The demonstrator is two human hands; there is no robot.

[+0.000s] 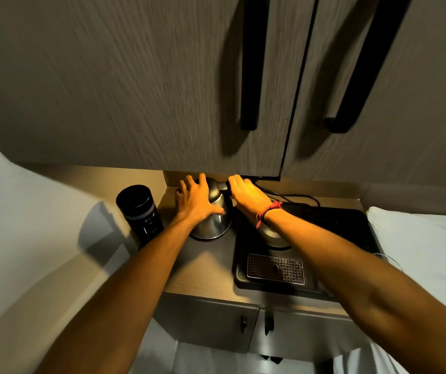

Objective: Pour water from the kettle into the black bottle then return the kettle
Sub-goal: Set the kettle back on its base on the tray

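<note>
Left hand (196, 202) spread flat on rounded steel kettle (213, 222); right hand (246, 194) wrapped on its handle. Uncapped black cylindrical bottle (141, 213) at 9 o'clock; pour apparently pending.

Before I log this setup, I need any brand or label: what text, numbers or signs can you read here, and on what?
None can be read.
Black bottle: a pale band, no legible text.
Kettle: bare metal, no marking visible.
Black tray: no label visible.
Cabinet doors: plain wood grain.
</note>
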